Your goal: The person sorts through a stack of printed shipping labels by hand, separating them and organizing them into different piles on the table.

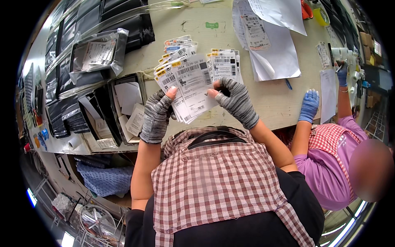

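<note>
The labels (191, 84) form a fanned, uneven stack between the person's two hands, above the table (263, 99). The left hand (156, 117), in a grey fingerless glove, clamps their left edge, thumb on the face. The right hand (236, 103), gloved alike, pinches their right edge by thumb and fingers.

Just beyond the labels and to their right are more slips (226, 64), partly covered by them; whether these lie on the table or are held too, I cannot tell. Because the stack is staggered, a loosened left grip could let the sheets slide out of order. A pull from the right hand might drag two at once if they cling, and dropped sheets could mix with the slips.

Left of the labels stands an open box (140, 90) with papers in it; a sheet slipping that way might fall in and be lost. Farther left and beyond lies a bagged parcel (98, 53). Right of the labels are large papers (279, 61) and a pen (289, 84), and a slip straying there could end up under the papers. Farther right, a co-worker's blue-gloved hand (309, 107) rests at the table.
</note>
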The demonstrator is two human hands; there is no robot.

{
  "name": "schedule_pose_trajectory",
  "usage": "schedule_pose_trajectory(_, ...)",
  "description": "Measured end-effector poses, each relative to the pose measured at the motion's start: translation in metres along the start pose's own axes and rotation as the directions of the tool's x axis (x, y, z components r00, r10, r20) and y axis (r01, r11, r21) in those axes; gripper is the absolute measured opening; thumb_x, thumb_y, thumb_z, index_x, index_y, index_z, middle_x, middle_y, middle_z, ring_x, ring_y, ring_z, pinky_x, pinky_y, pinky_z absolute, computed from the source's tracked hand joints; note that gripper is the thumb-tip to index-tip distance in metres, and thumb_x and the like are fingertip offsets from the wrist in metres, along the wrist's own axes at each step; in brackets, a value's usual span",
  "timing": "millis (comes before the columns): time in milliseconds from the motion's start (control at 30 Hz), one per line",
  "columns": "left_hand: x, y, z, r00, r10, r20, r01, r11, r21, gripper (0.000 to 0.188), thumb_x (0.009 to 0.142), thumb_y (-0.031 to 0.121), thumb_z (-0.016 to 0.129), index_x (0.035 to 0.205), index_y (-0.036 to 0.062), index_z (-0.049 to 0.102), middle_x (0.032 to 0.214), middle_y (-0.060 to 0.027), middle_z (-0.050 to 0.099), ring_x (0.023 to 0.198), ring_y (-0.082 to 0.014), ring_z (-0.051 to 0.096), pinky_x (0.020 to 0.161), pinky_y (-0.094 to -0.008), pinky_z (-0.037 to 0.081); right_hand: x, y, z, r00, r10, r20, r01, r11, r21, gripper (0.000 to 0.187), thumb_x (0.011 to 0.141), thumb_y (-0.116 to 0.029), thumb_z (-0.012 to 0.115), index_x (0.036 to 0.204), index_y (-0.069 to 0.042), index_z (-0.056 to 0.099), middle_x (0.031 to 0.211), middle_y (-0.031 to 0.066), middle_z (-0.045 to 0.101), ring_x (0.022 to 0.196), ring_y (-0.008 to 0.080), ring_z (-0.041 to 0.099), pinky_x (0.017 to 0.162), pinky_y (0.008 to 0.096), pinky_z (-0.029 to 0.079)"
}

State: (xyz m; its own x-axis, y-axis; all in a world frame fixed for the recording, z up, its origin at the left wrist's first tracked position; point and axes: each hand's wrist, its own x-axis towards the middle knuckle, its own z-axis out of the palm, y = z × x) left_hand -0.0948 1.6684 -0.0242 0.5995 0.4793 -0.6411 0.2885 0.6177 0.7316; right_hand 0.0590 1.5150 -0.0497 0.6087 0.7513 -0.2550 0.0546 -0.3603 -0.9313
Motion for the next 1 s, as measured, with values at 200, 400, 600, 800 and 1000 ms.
schedule_pose_trajectory(200, 0.003, -0.002, 0.002, 1.000, 0.014, 0.003, -0.014, 1.000, -0.003, 0.038, 0.084, 0.031, 0.064, 0.103, -0.0028, 0.063, 0.078, -0.0056, 0.064, 0.060, -0.0085, 0.059, 0.050, -0.0195, 0.045, -0.002, 0.003, -0.011, 0.995, 0.097, -0.022, -0.094, 0.987, 0.134, 0.011, 0.081, -0.010, 0.069, 0.082, -0.004, 0.061, 0.065, -0.0016, 0.056, 0.052, 0.0025, 0.049, 0.046, 0.0176, 0.040)
schedule_pose_trajectory(400, 0.005, -0.005, 0.006, 1.000, 0.020, -0.009, -0.020, 0.999, -0.036, 0.038, 0.084, 0.031, 0.064, 0.103, -0.0023, 0.062, 0.077, -0.0050, 0.064, 0.059, -0.0085, 0.059, 0.050, -0.0193, 0.045, -0.002, -0.008, -0.019, 0.965, 0.261, -0.002, -0.255, 0.945, 0.203, 0.013, 0.083, -0.014, 0.068, 0.086, -0.002, 0.062, 0.066, -0.0009, 0.057, 0.050, 0.0038, 0.049, 0.044, 0.0183, 0.041)
schedule_pose_trajectory(600, 0.006, -0.012, -0.002, 0.999, 0.036, 0.015, -0.036, 0.999, 0.006, 0.038, 0.084, 0.032, 0.065, 0.103, -0.0009, 0.061, 0.076, -0.0043, 0.064, 0.057, -0.0078, 0.060, 0.048, -0.0181, 0.046, 0.004, 0.025, -0.056, 0.941, 0.284, -0.183, -0.210, 0.915, 0.344, 0.016, 0.085, -0.017, 0.065, 0.088, -0.001, 0.062, 0.063, -0.0013, 0.055, 0.050, 0.0040, 0.048, 0.045, 0.0178, 0.040)
schedule_pose_trajectory(800, -0.001, -0.008, 0.007, 0.999, 0.042, -0.011, -0.042, 0.998, -0.053, 0.038, 0.085, 0.028, 0.065, 0.106, -0.0030, 0.060, 0.088, -0.0078, 0.065, 0.071, -0.0116, 0.063, 0.058, -0.0216, 0.050, -0.002, 0.043, -0.099, 0.897, 0.285, -0.338, -0.168, 0.927, 0.334, 0.018, 0.085, -0.020, 0.066, 0.088, -0.002, 0.062, 0.059, -0.0030, 0.053, 0.049, 0.0040, 0.046, 0.046, 0.0181, 0.039)
schedule_pose_trajectory(1000, 0.001, -0.003, 0.009, 0.999, 0.024, 0.043, -0.020, 0.996, -0.085, 0.037, 0.085, 0.024, 0.064, 0.110, -0.0039, 0.058, 0.100, -0.0107, 0.063, 0.087, -0.0171, 0.062, 0.076, -0.0280, 0.050, -0.006, 0.062, -0.121, 0.853, 0.341, -0.396, -0.190, 0.908, 0.373, 0.018, 0.086, -0.019, 0.065, 0.090, -0.002, 0.062, 0.060, -0.0022, 0.053, 0.048, 0.0042, 0.046, 0.046, 0.0182, 0.039)
